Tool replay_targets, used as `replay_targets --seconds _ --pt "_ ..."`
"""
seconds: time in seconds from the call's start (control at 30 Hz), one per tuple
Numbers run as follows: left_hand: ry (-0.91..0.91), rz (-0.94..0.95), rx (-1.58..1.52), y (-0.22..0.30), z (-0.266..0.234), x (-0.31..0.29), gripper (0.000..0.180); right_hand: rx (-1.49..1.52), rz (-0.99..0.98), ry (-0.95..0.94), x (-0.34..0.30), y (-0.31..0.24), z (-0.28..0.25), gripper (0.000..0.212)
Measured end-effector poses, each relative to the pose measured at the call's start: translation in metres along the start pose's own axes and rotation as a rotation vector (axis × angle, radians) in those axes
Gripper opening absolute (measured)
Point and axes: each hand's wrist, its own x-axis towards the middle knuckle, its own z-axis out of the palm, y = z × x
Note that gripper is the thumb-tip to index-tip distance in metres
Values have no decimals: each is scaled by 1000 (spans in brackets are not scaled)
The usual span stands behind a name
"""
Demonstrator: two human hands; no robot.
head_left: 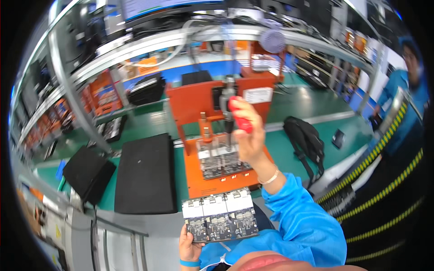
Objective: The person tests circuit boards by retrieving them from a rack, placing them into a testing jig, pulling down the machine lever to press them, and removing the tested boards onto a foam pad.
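My left hand grips the lower left corner of a circuit board panel, dark with white blocks along its upper part, held in front of my body. My right hand is raised and wrapped round the red handle of a toggle clamp on an orange test fixture. Beneath the clamp, a second circuit board panel lies on the fixture's base, partly covered by the clear press plate and the clamp's plunger. Small lit displays glow along the base's front edge.
On the green bench, black foam pads lie left of the fixture. A black bag and a small dark object lie to its right. Yellow-and-black striped strips run along the right side, where another person stands.
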Motion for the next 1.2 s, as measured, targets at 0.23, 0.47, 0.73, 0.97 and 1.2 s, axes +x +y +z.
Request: replay_targets --seconds 0.23,0.47,0.73,0.97,1.2 --pt "-35 -12 74 2 3 10 53 -41 178 -342 6 9 -52 60" --pt "-109 -117 148 5 4 22 57 -1165 630 -259 80 102 -279 60" --pt "-79 -109 177 8 5 22 53 -1522 1286 -296 97 103 -333 72" --pt "-30 -81 171 12 7 14 52 -1476 1344 -270 102 98 -321 68" --pt "31 -86 197 17 9 13 52 -1476 1343 -286 105 95 -313 66"
